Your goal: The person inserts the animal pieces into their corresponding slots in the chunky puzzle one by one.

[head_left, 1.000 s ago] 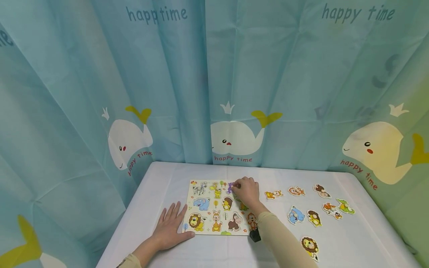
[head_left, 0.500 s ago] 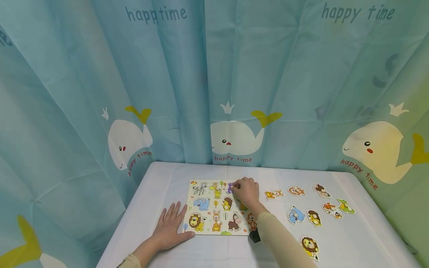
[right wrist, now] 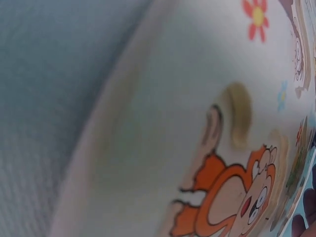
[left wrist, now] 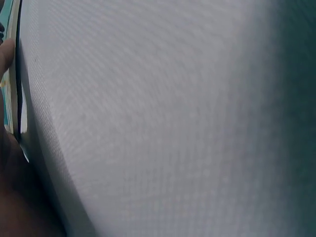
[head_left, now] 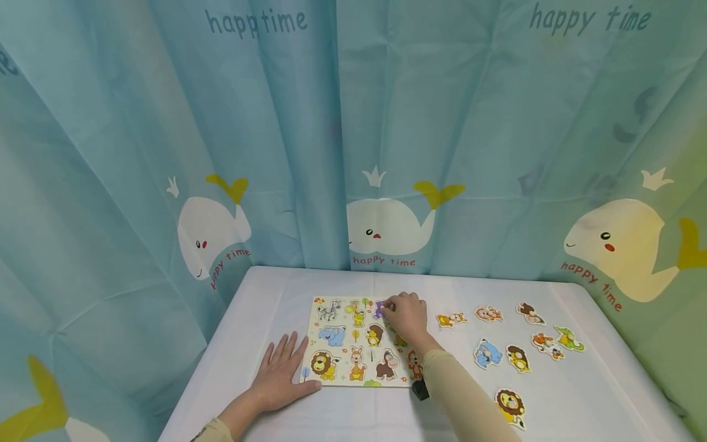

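while i lean over the table [head_left: 265, 294]:
left hand [head_left: 280, 372]: flat, fingers spread, beside puzzle board [head_left: 343, 320]
right hand [head_left: 407, 315]: pinching purple piece [head_left: 380, 307] at board's far edge

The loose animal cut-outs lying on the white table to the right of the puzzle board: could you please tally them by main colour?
Blue animal cut-out: 1
Green animal cut-out: 1
Orange, yellow or brown animal cut-outs: 6
Total: 8
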Motion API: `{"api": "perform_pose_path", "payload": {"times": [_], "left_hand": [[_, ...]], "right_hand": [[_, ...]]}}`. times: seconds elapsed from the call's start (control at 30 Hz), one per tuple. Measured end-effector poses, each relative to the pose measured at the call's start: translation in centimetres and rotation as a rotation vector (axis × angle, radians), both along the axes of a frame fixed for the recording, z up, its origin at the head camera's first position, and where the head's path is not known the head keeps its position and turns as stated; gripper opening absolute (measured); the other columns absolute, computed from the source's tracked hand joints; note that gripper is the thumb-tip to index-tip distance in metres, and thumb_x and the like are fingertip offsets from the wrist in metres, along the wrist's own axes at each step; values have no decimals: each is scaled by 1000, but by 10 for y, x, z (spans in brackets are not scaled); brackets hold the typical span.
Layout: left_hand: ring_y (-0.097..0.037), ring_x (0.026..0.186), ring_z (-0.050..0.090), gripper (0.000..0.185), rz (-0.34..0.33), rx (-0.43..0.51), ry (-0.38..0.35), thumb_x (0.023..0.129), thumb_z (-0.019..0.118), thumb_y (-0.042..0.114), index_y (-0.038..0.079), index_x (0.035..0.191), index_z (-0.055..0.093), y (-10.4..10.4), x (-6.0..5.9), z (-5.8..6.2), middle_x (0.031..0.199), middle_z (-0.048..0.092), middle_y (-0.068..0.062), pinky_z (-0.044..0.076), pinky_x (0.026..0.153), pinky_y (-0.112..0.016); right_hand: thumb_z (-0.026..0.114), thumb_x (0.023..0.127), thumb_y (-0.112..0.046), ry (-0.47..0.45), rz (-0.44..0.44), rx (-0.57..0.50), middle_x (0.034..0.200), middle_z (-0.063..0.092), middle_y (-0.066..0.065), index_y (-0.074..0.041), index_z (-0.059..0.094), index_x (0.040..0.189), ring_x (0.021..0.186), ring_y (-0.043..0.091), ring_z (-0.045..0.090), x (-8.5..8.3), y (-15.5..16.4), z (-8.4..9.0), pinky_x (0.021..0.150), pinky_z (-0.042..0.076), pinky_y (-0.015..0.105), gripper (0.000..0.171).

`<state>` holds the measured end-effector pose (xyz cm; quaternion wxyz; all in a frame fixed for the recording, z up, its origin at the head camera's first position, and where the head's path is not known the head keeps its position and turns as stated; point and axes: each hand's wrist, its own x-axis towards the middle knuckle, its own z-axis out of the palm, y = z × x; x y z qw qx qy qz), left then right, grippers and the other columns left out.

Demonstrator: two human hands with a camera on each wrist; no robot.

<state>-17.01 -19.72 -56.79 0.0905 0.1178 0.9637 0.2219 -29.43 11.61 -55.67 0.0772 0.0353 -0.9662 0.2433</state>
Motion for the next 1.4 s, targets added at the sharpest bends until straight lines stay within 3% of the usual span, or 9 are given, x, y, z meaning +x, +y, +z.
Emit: {"api": "perform_pose_path", "payload": {"times": [0.47, 0.8, 1.4], "left_hand": [[-42, 155, 9, 102, -6, 39, 35, 87, 64, 69, 4, 160, 33, 0, 2, 1, 168, 19, -22, -1, 122, -61], [-38, 156, 9, 103, 16, 11, 66, 86, 63, 72, 8, 161, 33, -1, 1, -9, 169, 19, -17, -1, 123, -58], [-42, 155, 8, 102, -17, 24, 39, 88, 63, 69, 4, 160, 31, 0, 3, 3, 168, 17, -21, -2, 123, -61]], "right_hand": [[79, 92, -32, 0, -12, -1, 89, 65, -1, -16, 80, 97, 89, 23, 52, 0, -1, -1, 84, 43, 45, 16], [79, 91, -32, 8, -11, 5, 86, 63, -3, -17, 79, 96, 88, 22, 51, -1, 0, -3, 82, 43, 45, 16], [78, 92, -33, 57, 2, 17, 84, 61, -3, -17, 80, 96, 86, 22, 50, 4, 1, -3, 78, 42, 43, 16]]}}
